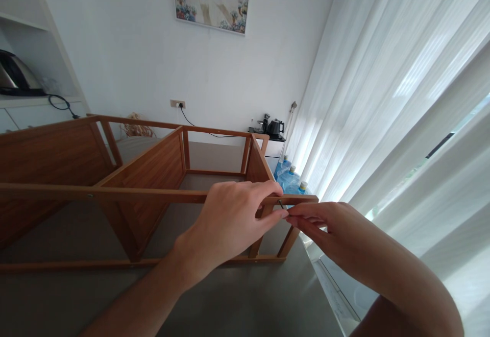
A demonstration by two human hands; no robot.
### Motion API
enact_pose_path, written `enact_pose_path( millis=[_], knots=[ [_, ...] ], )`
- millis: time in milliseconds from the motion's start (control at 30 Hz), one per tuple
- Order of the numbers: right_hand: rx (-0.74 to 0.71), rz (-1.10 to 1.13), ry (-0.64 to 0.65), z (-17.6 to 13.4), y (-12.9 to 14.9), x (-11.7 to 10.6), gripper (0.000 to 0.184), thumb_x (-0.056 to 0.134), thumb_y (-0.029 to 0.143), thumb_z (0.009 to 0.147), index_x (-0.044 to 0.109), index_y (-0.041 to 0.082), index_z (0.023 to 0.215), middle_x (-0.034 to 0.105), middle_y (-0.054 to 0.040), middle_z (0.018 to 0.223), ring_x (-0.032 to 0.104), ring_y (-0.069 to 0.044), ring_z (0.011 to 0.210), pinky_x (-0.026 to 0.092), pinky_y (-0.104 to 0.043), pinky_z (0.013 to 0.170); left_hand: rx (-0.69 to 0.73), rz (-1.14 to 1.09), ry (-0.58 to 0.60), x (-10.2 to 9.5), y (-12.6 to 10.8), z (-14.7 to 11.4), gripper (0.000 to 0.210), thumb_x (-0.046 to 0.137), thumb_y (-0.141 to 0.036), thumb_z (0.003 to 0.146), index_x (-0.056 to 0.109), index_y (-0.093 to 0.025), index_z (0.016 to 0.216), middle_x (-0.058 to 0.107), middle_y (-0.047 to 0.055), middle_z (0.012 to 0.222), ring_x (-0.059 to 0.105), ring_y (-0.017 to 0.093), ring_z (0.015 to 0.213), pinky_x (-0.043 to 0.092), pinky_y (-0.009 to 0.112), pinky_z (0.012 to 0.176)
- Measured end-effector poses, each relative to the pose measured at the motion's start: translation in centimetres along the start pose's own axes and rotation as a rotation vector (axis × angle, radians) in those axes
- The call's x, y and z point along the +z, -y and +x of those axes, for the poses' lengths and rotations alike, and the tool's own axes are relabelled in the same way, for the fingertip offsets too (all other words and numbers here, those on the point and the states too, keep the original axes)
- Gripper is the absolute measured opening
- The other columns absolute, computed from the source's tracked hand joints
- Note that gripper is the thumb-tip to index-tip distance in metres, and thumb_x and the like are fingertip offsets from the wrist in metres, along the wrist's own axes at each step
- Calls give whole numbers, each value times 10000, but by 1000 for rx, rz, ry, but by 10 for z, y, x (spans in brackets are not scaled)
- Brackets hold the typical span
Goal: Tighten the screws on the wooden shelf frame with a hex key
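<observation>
Bent right arm [383, 255], fingers [307, 209] pinched

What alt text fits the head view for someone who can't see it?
The right hand pinches a thin metal piece near the right end of a wooden frame, with the left hand close beside it. The frame rests on a grey table, with blue water bottles beyond and a white curtain to the right.

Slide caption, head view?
Left hand and right hand meet at a thin metal piece by a wooden shelf frame.
</observation>
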State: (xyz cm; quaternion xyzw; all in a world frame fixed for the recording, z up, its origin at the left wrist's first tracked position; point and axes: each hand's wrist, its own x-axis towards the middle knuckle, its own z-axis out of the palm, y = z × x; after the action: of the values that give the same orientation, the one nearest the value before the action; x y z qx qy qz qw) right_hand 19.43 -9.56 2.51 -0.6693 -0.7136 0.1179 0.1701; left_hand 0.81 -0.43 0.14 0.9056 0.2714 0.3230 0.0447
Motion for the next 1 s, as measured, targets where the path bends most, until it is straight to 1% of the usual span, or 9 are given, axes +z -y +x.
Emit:
enact_pose_path(
  millis=[100, 167, 300, 433, 500, 600, 733, 833, 1000],
  knots=[
    [-3, 10, 15, -1, -1, -1, 288, 450, 317, 968, 698, 275, 828, 725, 19, 906, 637, -146, 719, 484, -268, 659, -7, 1, 8, 1, 1, 0, 318, 561, -577, 887, 624, -355, 1105, 739, -61, 866, 689, 160, 752, 450, 272, 690],
    [5, 14, 28, -2, -1, -2, 290, 437, 318, 973, 698, 278, 853, 722, 18, 905, 635, -147, 724, 480, -270, 662, -19, 8, 8, 2, 1, 0, 347, 543, -605, 886, 623, -351, 1108, 740, -55, 870, 691, 166, 761, 460, 285, 713],
    [20, 17, 37, -1, -2, -2, 286, 425, 320, 976, 708, 294, 947, 723, 11, 915, 637, -153, 726, 477, -278, 646, -31, 21, 12, 3, 1, 0, 334, 525, -595, 901, 615, -352, 1112, 739, -56, 866, 692, 171, 769, 474, 300, 743],
    [0, 37, 27, -1, -6, -1, 292, 431, 328, 971, 717, 275, 936, 728, -15, 889, 651, -176, 737, 498, -298, 657, -31, 13, 14, 2, 1, 0, 332, 528, -593, 899, 617, -347, 1103, 740, -55, 862, 691, 168, 750, 484, 302, 751],
    [-12, 37, 12, -1, -6, -1, 285, 439, 326, 969, 715, 272, 924, 724, -16, 870, 644, -174, 718, 497, -297, 643, -35, 12, 7, 3, 1, 0, 341, 533, -599, 893, 619, -346, 1104, 740, -53, 863, 691, 168, 747, 488, 305, 759],
    [-25, 30, -33, -2, -3, -2, 271, 443, 327, 976, 698, 280, 897, 705, 2, 910, 621, -149, 722, 482, -281, 640, -41, 10, -10, 4, 2, 0, 343, 542, -600, 888, 623, -345, 1103, 741, -52, 881, 691, 164, 755, 491, 306, 780],
    [-8, -20, -120, -5, 1, -2, 269, 417, 356, 995, 676, 310, 938, 630, 14, 870, 565, -119, 682, 451, -277, 630, -31, 1, -20, 5, 2, -1, 330, 535, -604, 892, 633, -349, 1077, 743, -57, 902, 692, 157, 760, 492, 296, 774],
    [0, -59, -129, -8, 1, -1, 271, 400, 360, 1001, 664, 325, 949, 586, 19, 838, 531, -112, 655, 431, -282, 616, -30, -6, -15, 3, 1, -1, 373, 528, -640, 878, 632, -349, 1087, 741, -53, 876, 691, 159, 741, 495, 301, 768],
    [-14, -88, -142, -10, 2, -1, 267, 392, 338, 1001, 656, 329, 963, 569, 19, 837, 531, -115, 682, 426, -289, 629, -29, -12, -7, 4, 2, -1, 408, 507, -662, 877, 639, -335, 1081, 734, -39, 835, 689, 164, 728, 499, 307, 772]
  ],
)
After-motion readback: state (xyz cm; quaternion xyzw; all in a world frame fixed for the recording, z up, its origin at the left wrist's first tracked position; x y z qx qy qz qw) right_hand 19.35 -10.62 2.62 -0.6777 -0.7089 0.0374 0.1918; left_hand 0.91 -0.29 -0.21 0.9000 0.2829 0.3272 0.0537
